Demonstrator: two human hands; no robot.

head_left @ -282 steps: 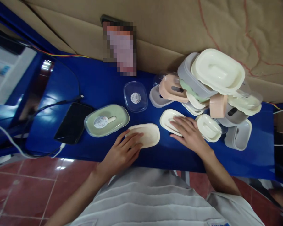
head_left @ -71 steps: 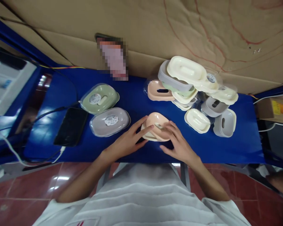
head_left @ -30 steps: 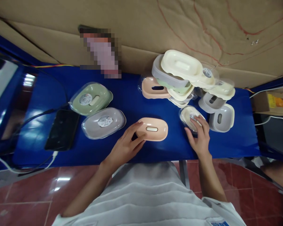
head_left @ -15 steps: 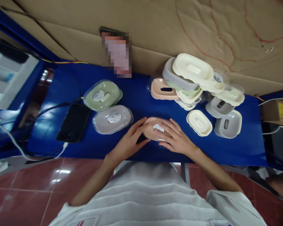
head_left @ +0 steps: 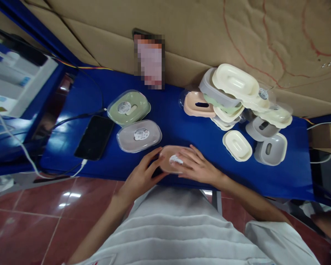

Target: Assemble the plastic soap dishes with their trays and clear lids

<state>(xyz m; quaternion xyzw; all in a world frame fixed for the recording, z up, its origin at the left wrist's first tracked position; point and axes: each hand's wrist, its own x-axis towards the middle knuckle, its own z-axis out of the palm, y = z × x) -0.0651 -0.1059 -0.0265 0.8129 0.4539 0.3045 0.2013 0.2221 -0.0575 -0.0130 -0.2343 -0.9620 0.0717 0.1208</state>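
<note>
A pink oval soap dish with a clear lid and a round white label lies at the table's front edge. My left hand grips its left end, thumb on the near side and fingers on the far side. Over its right end and part of the label, my right hand is curved, fingers touching the lid and sides. Just beyond is a grey lidded soap dish, with a green lidded one behind it. Both carry round labels.
A pile of cream, grey, green and pink soap dish parts stands at the back right. Nearer are a cream tray and a grey base. A black phone with cables lies left. A cardboard-like panel borders the blue table.
Both hands have moved the pink soap dish a little left and closer to my body. The camera view has shifted slightly. The other dishes stay in place.
</note>
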